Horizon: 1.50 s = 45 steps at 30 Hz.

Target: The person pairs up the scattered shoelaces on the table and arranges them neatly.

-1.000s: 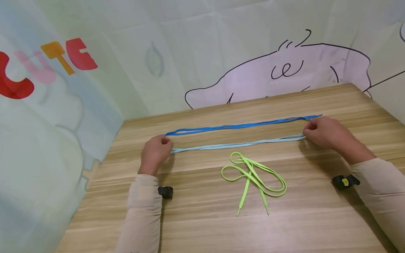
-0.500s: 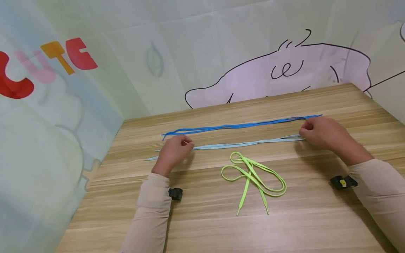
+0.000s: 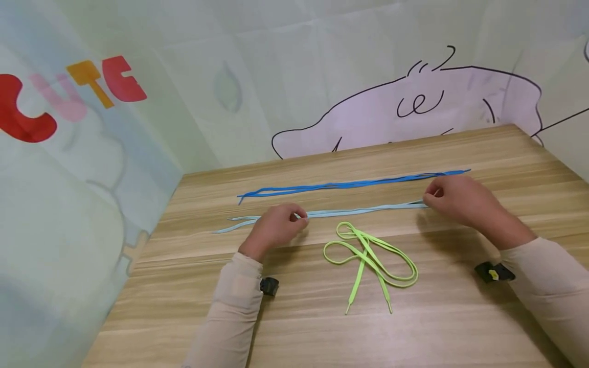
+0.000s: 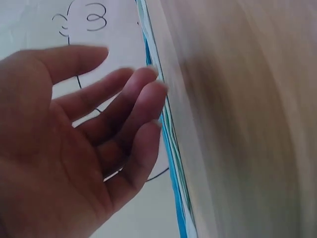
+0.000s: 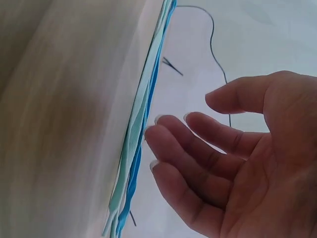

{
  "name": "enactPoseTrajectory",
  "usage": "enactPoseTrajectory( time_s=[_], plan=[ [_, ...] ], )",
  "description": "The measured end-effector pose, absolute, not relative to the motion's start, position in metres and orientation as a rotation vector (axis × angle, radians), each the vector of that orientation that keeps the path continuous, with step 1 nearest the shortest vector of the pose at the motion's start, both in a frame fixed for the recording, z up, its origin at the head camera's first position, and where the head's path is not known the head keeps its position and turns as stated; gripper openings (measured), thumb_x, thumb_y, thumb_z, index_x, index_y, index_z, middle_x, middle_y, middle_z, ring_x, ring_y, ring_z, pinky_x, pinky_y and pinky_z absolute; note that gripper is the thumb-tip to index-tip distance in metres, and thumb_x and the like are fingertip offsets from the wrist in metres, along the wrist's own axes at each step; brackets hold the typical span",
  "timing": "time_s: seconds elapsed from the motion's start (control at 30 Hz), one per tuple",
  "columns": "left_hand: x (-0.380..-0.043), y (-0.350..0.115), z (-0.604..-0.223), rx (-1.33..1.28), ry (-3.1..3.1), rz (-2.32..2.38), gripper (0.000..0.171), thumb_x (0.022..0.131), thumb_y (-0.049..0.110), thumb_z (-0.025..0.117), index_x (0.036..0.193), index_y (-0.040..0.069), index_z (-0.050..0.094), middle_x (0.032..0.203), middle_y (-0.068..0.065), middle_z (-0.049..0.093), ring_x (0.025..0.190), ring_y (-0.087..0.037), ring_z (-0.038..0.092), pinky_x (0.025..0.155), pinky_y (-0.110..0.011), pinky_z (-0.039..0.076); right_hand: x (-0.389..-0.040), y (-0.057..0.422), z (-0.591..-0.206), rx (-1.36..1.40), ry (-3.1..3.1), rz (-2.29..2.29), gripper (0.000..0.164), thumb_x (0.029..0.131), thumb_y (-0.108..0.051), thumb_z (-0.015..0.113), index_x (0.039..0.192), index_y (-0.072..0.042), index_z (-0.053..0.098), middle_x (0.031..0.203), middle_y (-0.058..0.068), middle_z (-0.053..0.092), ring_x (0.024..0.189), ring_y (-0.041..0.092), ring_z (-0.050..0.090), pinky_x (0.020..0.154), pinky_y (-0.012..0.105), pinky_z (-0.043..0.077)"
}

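A light blue shoelace, laid double, stretches across the table between both hands. My left hand is over its left part, with the loose tips showing beyond the wrist side. The right hand hovers at its other end and covers it in the head view. Each wrist view shows loosely curled fingers with nothing in them, thumb apart, close to the light blue lace. Behind runs a darker blue shoelace, also doubled lengthwise. A lime green shoelace lies loosely looped in front, its two tips pointing toward me.
The wooden table meets a printed cloth backdrop at its far and left edges. A small black wrist camera sits on the left sleeve, and another black camera on the right one.
My left hand has slid rightward along the light blue lace, uncovering its left tips. The right hand has shifted a little leftward. The laces lie as before.
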<state>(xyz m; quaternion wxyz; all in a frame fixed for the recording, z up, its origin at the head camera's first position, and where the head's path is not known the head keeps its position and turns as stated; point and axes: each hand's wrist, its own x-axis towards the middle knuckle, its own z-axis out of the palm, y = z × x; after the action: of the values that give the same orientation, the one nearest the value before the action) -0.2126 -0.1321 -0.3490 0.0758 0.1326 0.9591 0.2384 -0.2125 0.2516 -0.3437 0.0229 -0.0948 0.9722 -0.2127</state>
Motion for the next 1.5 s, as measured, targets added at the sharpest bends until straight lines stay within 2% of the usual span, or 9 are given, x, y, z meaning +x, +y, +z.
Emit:
enactPoseTrajectory(
  time_s=[0.23, 0.4, 0.63, 0.9, 1.0, 1.1, 1.27, 1.5],
  plan=[
    [-0.205, -0.118, -0.349, 0.495, 2.779, 0.653, 0.025, 0.098, 0.032, 0.063, 0.117, 0.016, 0.070, 0.105, -0.001, 0.070, 0.086, -0.014, 0.065, 0.078, -0.035, 0.052, -0.209, 0.239, -0.342, -0.446, 2.947, -0.748, 0.019, 0.093, -0.023, 0.065, 0.099, -0.007, 0.073, 0.094, 0.005, 0.070, 0.084, 0.023, 0.062, 0.071, 0.043, 0.050],
    [-0.198, -0.103, -0.349, 0.616, 2.760, 0.602, 0.028, 0.098, 0.033, 0.062, 0.119, 0.017, 0.069, 0.104, 0.000, 0.071, 0.088, -0.013, 0.064, 0.080, -0.034, 0.051, -0.202, 0.231, -0.338, -0.529, 2.877, -0.852, 0.018, 0.093, -0.022, 0.070, 0.102, -0.007, 0.072, 0.089, -0.001, 0.070, 0.079, 0.017, 0.061, 0.067, 0.036, 0.049],
    [-0.191, -0.084, -0.352, 0.722, 2.718, 0.581, 0.032, 0.094, 0.026, 0.066, 0.125, 0.018, 0.066, 0.093, 0.004, 0.068, 0.070, -0.010, 0.060, 0.069, -0.031, 0.049, -0.195, 0.218, -0.339, -0.598, 2.739, -0.903, 0.021, 0.094, -0.020, 0.069, 0.107, -0.003, 0.070, 0.093, 0.002, 0.069, 0.083, 0.019, 0.062, 0.068, 0.036, 0.052],
    [-0.187, -0.078, -0.352, 0.762, 2.683, 0.537, 0.040, 0.090, 0.022, 0.073, 0.129, 0.017, 0.067, 0.082, 0.010, 0.064, 0.072, -0.008, 0.059, 0.066, -0.027, 0.048, -0.190, 0.208, -0.345, -0.672, 2.658, -0.859, 0.021, 0.095, -0.021, 0.067, 0.110, -0.006, 0.069, 0.097, 0.002, 0.070, 0.089, 0.017, 0.064, 0.078, 0.040, 0.053],
    [-0.187, -0.078, -0.353, 0.784, 2.694, 0.502, 0.032, 0.090, 0.022, 0.074, 0.121, 0.017, 0.071, 0.080, 0.011, 0.064, 0.072, -0.008, 0.057, 0.066, -0.026, 0.047, -0.189, 0.205, -0.346, -0.690, 2.636, -0.811, 0.022, 0.096, -0.020, 0.066, 0.112, -0.007, 0.068, 0.098, 0.002, 0.070, 0.089, 0.017, 0.064, 0.078, 0.041, 0.053],
    [-0.186, -0.077, -0.354, 0.796, 2.704, 0.476, 0.019, 0.088, 0.021, 0.074, 0.107, 0.019, 0.073, 0.078, 0.011, 0.063, 0.072, -0.008, 0.056, 0.066, -0.026, 0.047, -0.187, 0.202, -0.347, -0.708, 2.630, -0.751, 0.022, 0.095, -0.022, 0.067, 0.112, -0.008, 0.068, 0.096, 0.001, 0.069, 0.085, 0.015, 0.063, 0.074, 0.039, 0.052],
    [-0.185, -0.077, -0.353, 0.799, 2.705, 0.429, 0.003, 0.088, 0.021, 0.072, 0.089, 0.022, 0.070, 0.079, 0.013, 0.062, 0.074, -0.008, 0.056, 0.066, -0.026, 0.047, -0.185, 0.200, -0.351, -0.749, 2.622, -0.673, 0.020, 0.094, -0.030, 0.070, 0.103, -0.013, 0.069, 0.090, -0.003, 0.066, 0.077, 0.013, 0.057, 0.067, 0.034, 0.049],
    [-0.183, -0.078, -0.352, 0.809, 2.665, 0.394, 0.013, 0.088, 0.022, 0.072, 0.076, 0.023, 0.066, 0.070, 0.012, 0.058, 0.067, -0.007, 0.052, 0.060, -0.024, 0.043, -0.184, 0.198, -0.353, -0.798, 2.679, -0.567, 0.009, 0.091, -0.026, 0.073, 0.089, -0.019, 0.069, 0.084, -0.009, 0.062, 0.076, 0.011, 0.056, 0.070, 0.034, 0.049]
  ],
)
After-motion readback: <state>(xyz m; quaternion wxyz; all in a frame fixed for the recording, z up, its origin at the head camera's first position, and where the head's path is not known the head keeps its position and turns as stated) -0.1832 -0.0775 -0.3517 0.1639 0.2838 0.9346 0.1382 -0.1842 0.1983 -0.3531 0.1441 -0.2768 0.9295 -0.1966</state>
